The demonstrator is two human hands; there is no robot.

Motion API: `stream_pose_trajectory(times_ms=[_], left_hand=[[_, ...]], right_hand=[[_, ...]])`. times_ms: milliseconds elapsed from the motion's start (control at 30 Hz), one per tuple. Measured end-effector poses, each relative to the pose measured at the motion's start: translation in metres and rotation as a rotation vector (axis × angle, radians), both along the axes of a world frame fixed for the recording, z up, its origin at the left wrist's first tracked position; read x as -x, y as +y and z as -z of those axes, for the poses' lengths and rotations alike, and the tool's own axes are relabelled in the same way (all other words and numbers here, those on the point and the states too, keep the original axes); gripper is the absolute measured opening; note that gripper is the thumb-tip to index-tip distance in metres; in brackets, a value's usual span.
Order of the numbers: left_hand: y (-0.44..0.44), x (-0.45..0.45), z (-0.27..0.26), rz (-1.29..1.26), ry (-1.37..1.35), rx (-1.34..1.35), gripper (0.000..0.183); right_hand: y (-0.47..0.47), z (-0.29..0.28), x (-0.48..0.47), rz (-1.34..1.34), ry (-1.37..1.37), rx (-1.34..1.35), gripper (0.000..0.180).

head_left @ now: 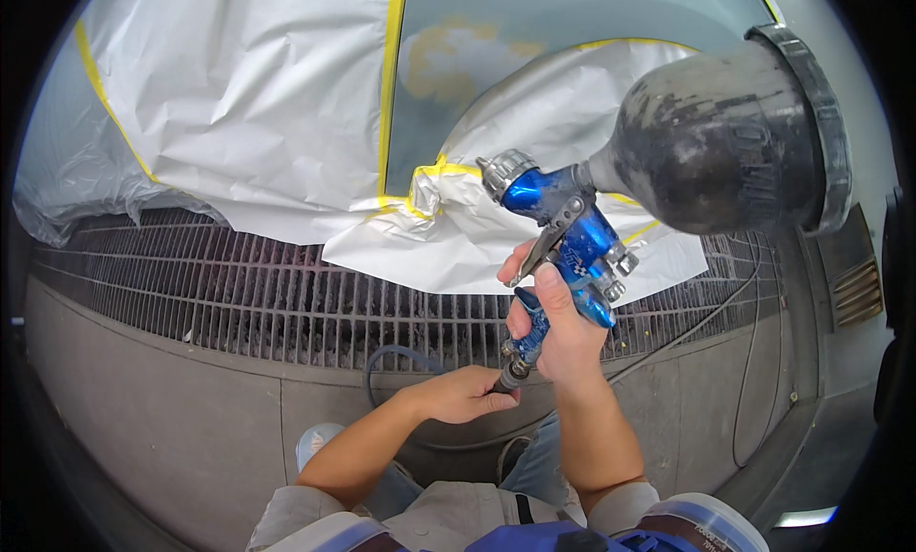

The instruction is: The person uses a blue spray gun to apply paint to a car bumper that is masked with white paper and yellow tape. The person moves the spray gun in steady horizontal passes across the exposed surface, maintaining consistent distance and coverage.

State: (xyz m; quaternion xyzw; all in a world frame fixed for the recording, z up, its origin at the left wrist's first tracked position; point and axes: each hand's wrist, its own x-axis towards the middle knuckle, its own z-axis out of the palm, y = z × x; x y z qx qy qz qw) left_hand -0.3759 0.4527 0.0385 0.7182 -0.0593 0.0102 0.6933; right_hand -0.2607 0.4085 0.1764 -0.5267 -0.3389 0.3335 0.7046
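A blue gravity-feed spray gun (pixel 565 230) with a large, stained dark cup (pixel 715 137) is gripped by its handle in my right hand (pixel 565 323). Its silver nozzle points left towards the masked car body. Two of my right fingers show around the trigger and handle, with the thumb on the back. Below the handle, my left hand (pixel 465 394) is closed around the air hose connector (pixel 512 377). Beyond the gun, a grey body panel (pixel 594 15) has a sanded patch (pixel 458 62) with yellowish edges. White masking paper (pixel 250 108) and yellow tape (pixel 393 87) surround that panel.
A dark floor grating (pixel 286 301) runs beneath the paper's lower edge. Clear plastic sheeting (pixel 64 144) hangs at the left. The air hose (pixel 694 326) loops across the grating and grey floor (pixel 179 380). Respirator filters (pixel 701 523) show at the bottom edge.
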Motion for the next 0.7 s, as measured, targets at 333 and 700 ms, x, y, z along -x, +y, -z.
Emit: stream_pose_trajectory(times_ms=[333,700], left_hand=[[-0.004,-0.004,0.012,0.111,0.009,-0.174,0.042],[-0.001,-0.003,0.006,0.141,-0.074,0.096,0.026]], right_hand=[[-0.019,-0.015,-0.013,0.324,0.029,0.055,0.02],[-0.009,-0.025,0.003,0.112,0.005,0.033,0.023]])
